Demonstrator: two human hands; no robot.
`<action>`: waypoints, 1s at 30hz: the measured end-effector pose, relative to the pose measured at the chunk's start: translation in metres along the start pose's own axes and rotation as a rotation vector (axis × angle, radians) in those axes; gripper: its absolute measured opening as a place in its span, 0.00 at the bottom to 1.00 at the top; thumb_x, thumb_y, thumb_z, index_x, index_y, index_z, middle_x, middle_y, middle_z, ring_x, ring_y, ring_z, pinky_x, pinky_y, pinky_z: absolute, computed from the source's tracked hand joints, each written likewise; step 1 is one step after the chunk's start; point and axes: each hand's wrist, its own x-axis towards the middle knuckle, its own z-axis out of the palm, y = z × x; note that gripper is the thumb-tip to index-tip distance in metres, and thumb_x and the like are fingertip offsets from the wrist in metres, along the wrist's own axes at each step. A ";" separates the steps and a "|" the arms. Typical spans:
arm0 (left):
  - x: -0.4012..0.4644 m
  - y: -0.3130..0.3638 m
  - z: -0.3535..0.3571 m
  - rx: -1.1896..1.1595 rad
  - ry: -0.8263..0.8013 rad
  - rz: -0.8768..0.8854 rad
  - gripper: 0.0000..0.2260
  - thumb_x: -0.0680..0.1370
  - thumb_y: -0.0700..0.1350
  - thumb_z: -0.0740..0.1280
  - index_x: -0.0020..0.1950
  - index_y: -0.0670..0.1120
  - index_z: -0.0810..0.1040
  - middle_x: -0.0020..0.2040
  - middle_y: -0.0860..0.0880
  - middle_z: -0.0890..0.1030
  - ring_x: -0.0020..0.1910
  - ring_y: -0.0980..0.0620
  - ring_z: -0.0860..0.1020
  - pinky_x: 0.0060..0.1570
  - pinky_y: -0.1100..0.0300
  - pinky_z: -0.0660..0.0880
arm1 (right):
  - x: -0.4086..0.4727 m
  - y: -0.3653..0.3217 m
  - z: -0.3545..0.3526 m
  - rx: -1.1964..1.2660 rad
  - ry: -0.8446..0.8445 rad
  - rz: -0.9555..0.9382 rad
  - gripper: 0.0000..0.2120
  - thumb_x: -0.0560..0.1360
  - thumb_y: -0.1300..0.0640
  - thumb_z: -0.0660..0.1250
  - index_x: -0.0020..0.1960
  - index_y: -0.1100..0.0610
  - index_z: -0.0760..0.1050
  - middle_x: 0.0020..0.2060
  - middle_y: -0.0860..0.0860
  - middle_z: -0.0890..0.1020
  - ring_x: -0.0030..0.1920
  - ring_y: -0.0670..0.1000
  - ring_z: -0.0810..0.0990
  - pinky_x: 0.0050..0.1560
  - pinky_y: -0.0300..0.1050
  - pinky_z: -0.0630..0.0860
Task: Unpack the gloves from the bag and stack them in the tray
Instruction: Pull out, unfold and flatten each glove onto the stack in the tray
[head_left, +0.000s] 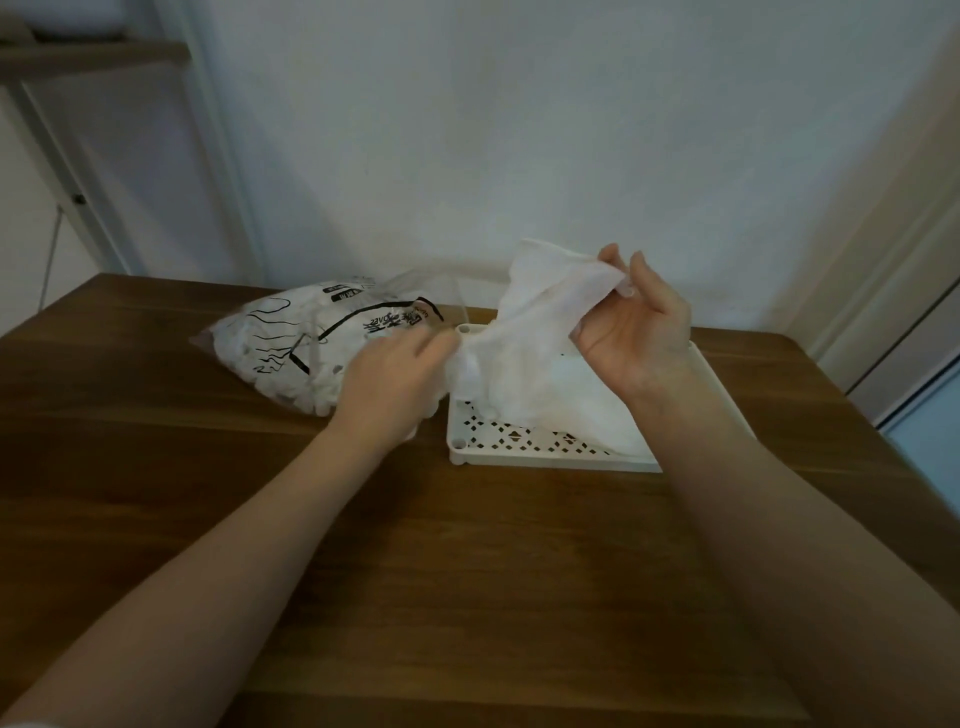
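Right, from the head camera both bare hands are up over the brown wooden surface (467, 571). The right hand (631, 327) is raised above the tray, palm turned toward the camera, thumb and fingertips pinching the upper corner of a thin white glove (545, 312). That's a firm grip on the glove. The sheet hangs stretched down and across to the left hand (395, 384), whose curled fingers grasp its lower end just at the tray's far left corner. So the glove is held taut between the two hands, in the air, its lower part draping toward the tray.

Underneath, the white tray (519, 452) with its perforated floor sits toward the far right part of the surface, its near rim showing plainly. A pile of white gloves (587, 410) already lies inside it, covering most of the floor and leaving the near left corner bare.

Just beside the tray on its left lies the clear plastic bag (311, 343), printed with black lines and lettering, still stuffed with white gloves. It rests near the far edge of the surface, partly behind the left hand.

A pale wall (519, 130) rises behind the far edge.
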 end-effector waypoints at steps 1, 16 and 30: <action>0.004 -0.004 -0.002 0.064 -0.025 -0.070 0.24 0.58 0.32 0.77 0.51 0.43 0.77 0.40 0.44 0.78 0.33 0.46 0.75 0.28 0.60 0.69 | -0.001 -0.004 0.000 0.003 0.004 -0.017 0.18 0.58 0.57 0.81 0.41 0.57 0.76 0.37 0.49 0.77 0.49 0.52 0.77 0.52 0.52 0.78; 0.047 0.042 -0.031 -0.323 -0.163 -0.312 0.16 0.81 0.51 0.54 0.61 0.45 0.74 0.61 0.47 0.75 0.60 0.48 0.69 0.56 0.55 0.66 | -0.015 -0.023 0.004 -0.384 0.100 0.230 0.08 0.66 0.66 0.60 0.42 0.56 0.73 0.32 0.51 0.77 0.33 0.51 0.78 0.34 0.43 0.77; 0.083 0.071 -0.057 -1.384 -0.391 -0.652 0.07 0.79 0.46 0.64 0.48 0.43 0.78 0.41 0.47 0.83 0.39 0.50 0.81 0.42 0.55 0.79 | -0.037 -0.040 -0.004 -1.093 -0.005 0.447 0.11 0.71 0.56 0.68 0.52 0.58 0.79 0.44 0.52 0.84 0.44 0.50 0.82 0.47 0.44 0.78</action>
